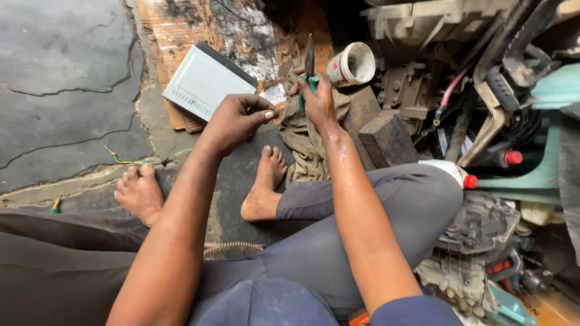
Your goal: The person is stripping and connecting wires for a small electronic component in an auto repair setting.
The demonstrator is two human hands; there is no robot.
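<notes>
Head view, person seated on the floor, knees bent, grey trousers [362,211] nearest the camera, bare feet out front. Left hand [237,121] raised over the left foot [140,192], fingers curled in, thumb and forefinger pinched together at the tips; something small may be held there, cannot tell what. Right hand [316,99] just beside it, closed around the green handles of pliers [309,67]. The pliers point straight up and away: dark metal jaws, long and narrow, tapering to a tip; green grips mostly hidden in the fist; jaws look shut, nothing visibly between them. They sit above a crumpled khaki rag [305,145] lying by the right foot [263,184]. Right forearm looks wet or oily. Dark wooden block [388,140] right of the rag. Yellow-green wire [130,160] on the cracked concrete floor [66,78] near the left foot. Farther out: grey-white flat box [202,81] with dark edge on stained cardboard [181,30], white plastic cup [351,64] lying on its side just beyond the pliers' tip. Right side crowded with greasy engine parts [477,235], white bottle with red cap [452,172], teal plastic frame [547,169].
</notes>
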